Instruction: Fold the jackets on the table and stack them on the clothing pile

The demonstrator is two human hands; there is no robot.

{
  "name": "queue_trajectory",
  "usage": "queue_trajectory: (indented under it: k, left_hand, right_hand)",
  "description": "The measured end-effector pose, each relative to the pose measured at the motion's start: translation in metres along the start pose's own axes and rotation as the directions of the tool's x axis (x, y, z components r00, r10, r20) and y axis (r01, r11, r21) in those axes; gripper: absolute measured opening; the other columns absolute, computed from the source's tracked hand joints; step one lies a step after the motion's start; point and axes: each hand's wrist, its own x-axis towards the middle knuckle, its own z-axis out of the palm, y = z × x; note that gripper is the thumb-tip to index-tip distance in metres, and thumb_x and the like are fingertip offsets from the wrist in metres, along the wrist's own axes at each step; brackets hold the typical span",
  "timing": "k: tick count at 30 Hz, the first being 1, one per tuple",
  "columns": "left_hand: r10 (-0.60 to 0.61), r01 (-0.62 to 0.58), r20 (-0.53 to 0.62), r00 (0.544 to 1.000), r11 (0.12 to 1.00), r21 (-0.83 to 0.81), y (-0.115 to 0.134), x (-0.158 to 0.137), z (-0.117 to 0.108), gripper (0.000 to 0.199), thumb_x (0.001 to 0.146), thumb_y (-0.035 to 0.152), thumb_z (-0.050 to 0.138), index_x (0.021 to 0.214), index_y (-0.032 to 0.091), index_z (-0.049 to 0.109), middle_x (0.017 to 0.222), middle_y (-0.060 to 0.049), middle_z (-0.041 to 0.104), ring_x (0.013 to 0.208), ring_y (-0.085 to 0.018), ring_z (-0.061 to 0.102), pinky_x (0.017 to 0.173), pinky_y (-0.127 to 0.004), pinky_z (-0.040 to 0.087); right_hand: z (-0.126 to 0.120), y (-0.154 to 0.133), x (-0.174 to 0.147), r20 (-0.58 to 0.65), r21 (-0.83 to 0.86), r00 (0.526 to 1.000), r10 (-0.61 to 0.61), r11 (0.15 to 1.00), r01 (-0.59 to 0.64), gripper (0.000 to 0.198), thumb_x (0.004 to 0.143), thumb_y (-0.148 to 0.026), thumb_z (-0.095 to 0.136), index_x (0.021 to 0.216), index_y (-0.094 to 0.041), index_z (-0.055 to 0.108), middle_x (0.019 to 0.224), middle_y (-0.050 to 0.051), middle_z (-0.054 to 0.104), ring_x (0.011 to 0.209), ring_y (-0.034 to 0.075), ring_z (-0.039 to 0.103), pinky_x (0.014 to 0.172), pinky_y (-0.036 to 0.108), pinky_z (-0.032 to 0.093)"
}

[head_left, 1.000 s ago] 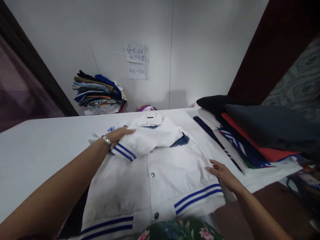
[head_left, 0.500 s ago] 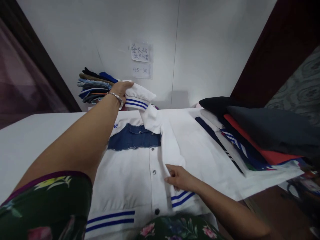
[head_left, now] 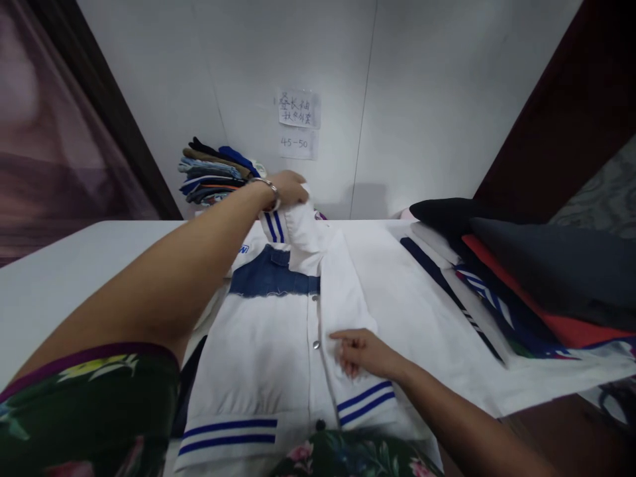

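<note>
A white jacket [head_left: 258,351] with a dark blue denim chest panel, front buttons and blue-striped bands lies front up on the white table. One sleeve [head_left: 342,285] is laid down along its right front, cuff near me. At the jacket's far end my left hand [head_left: 291,187] is closed on raised white cloth beside a striped band [head_left: 274,226]; whether that is collar or cuff I cannot tell. My right hand [head_left: 360,348] rests at the sleeve above its cuff, index finger stretched out, the others loosely bent and apart, gripping nothing.
A pile of folded clothes [head_left: 211,169] stands at the back left against the wall. More dark, red and white clothes [head_left: 541,265] are stacked on the table's right side. Two paper notes [head_left: 298,126] hang on the wall. Dark cloth [head_left: 189,384] shows left of the jacket.
My left hand has moved right with the raised cloth, and the striped band has turned from nearly level to upright. My right hand's index finger has straightened. The view has shifted slightly left.
</note>
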Motion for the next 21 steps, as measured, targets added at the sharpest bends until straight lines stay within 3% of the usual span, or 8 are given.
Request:
queue_trajectory:
  k: [4, 8, 11, 14, 15, 17, 19, 21]
  left_hand:
    - [0.282, -0.312, 0.169, 0.944, 0.93, 0.194, 0.064, -0.047, 0.062, 0.036, 0.071, 0.018, 0.055, 0.105, 0.019, 0.066, 0.112, -0.007, 0.065, 0.107, -0.023, 0.058, 0.091, -0.031, 0.044]
    - [0.356, -0.452, 0.504, 0.787, 0.888, 0.079, 0.109, -0.109, 0.148, 0.031, 0.068, 0.025, 0.063, 0.098, 0.018, 0.07, 0.104, -0.014, 0.069, 0.099, -0.032, 0.062, 0.085, -0.041, 0.048]
    - [0.404, -0.468, 0.617, 0.675, 0.881, -0.065, 0.111, -0.131, 0.184, 0.038, 0.069, 0.042, 0.064, 0.097, 0.018, 0.07, 0.101, -0.014, 0.07, 0.091, -0.03, 0.065, 0.079, -0.039, 0.052]
    - [0.46, -0.283, 0.638, 0.618, 0.887, -0.365, 0.091, -0.131, 0.189, 0.053, 0.072, 0.061, 0.054, 0.107, 0.023, 0.065, 0.11, -0.008, 0.067, 0.082, -0.021, 0.066, 0.063, -0.029, 0.054]
    - [0.461, -0.202, 0.621, 0.634, 0.874, -0.442, 0.082, -0.128, 0.188, 0.054, 0.074, 0.063, 0.05, 0.109, 0.024, 0.064, 0.111, -0.006, 0.066, 0.082, -0.019, 0.066, 0.06, -0.026, 0.053]
    - [0.397, -0.129, 0.536, 0.745, 0.874, -0.468, 0.062, -0.122, 0.188, 0.052, 0.078, 0.062, 0.045, 0.106, 0.023, 0.064, 0.107, -0.004, 0.068, 0.086, -0.019, 0.065, 0.064, -0.025, 0.053]
    - [0.243, -0.118, 0.362, 0.9, 0.935, -0.336, 0.042, -0.114, 0.193, 0.046, 0.081, 0.056, 0.045, 0.103, 0.021, 0.066, 0.106, -0.006, 0.068, 0.093, -0.021, 0.063, 0.076, -0.03, 0.052]
    - [0.13, -0.111, 0.127, 0.983, 0.983, -0.146, 0.02, -0.103, 0.203, 0.042, 0.084, 0.048, 0.045, 0.108, 0.019, 0.064, 0.115, -0.008, 0.064, 0.107, -0.024, 0.057, 0.089, -0.034, 0.047]
  right_hand:
    - [-0.031, -0.016, 0.009, -0.294, 0.279, 0.953, -0.077, 0.947, 0.162, 0.046, 0.072, -0.041, 0.07, 0.109, -0.016, 0.058, 0.072, 0.001, 0.065, 0.059, 0.013, 0.063, 0.055, 0.026, 0.052]
    - [-0.051, -0.023, 0.018, -0.287, 0.497, 0.958, 0.006, 0.856, 0.144, 0.037, 0.084, -0.042, 0.055, 0.109, -0.016, 0.057, 0.091, 0.006, 0.068, 0.083, 0.018, 0.067, 0.075, 0.033, 0.054]
    - [-0.053, -0.019, 0.019, -0.202, 0.514, 0.977, 0.064, 0.857, 0.05, 0.042, 0.085, -0.044, 0.05, 0.111, -0.013, 0.058, 0.091, 0.008, 0.069, 0.087, 0.022, 0.066, 0.077, 0.036, 0.053]
    - [-0.051, -0.014, 0.012, -0.209, 0.452, 0.978, -0.012, 0.885, 0.108, 0.043, 0.077, -0.032, 0.061, 0.115, -0.013, 0.057, 0.092, 0.009, 0.07, 0.089, 0.023, 0.066, 0.079, 0.036, 0.052]
    - [-0.051, -0.013, 0.009, -0.214, 0.435, 0.976, -0.046, 0.89, 0.137, 0.046, 0.073, -0.027, 0.063, 0.117, -0.014, 0.056, 0.094, 0.009, 0.071, 0.089, 0.023, 0.066, 0.08, 0.036, 0.052]
    - [-0.052, -0.011, 0.004, -0.218, 0.421, 0.973, -0.081, 0.891, 0.169, 0.051, 0.069, -0.02, 0.064, 0.119, -0.016, 0.055, 0.098, 0.008, 0.07, 0.09, 0.023, 0.066, 0.083, 0.037, 0.051]
    - [-0.053, -0.009, 0.002, -0.233, 0.415, 0.969, -0.081, 0.893, 0.174, 0.054, 0.067, -0.019, 0.063, 0.121, -0.018, 0.054, 0.103, 0.008, 0.07, 0.092, 0.024, 0.066, 0.086, 0.038, 0.05]
    - [-0.051, -0.007, 0.002, -0.255, 0.407, 0.964, -0.071, 0.897, 0.173, 0.06, 0.065, -0.017, 0.063, 0.124, -0.019, 0.052, 0.106, 0.007, 0.069, 0.093, 0.024, 0.066, 0.087, 0.039, 0.05]
